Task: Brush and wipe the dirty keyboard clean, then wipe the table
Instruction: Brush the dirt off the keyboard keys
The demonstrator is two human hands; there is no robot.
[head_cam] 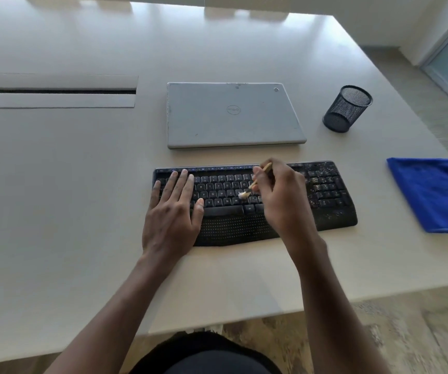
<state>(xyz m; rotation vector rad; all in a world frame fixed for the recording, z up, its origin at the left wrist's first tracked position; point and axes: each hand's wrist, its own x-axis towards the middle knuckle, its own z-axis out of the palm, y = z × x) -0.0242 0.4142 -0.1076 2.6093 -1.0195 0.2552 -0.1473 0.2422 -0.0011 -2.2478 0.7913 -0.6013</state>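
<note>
A black keyboard (331,195) with a palm rest lies on the pale table (69,211). Light crumbs speckle its right side around the number pad. My left hand (173,211) lies flat with straight fingers on the keyboard's left keys. My right hand (279,195) pinches a small wooden-handled brush (255,180). The brush's white bristles touch the keys near the middle of the board. A folded blue cloth (433,194) lies on the table to the right of the keyboard.
A closed grey laptop (231,114) sits just behind the keyboard. A black mesh pen cup (345,109) stands at the back right. A cable slot (52,90) is cut into the table at the left. The table's near edge runs close to my body.
</note>
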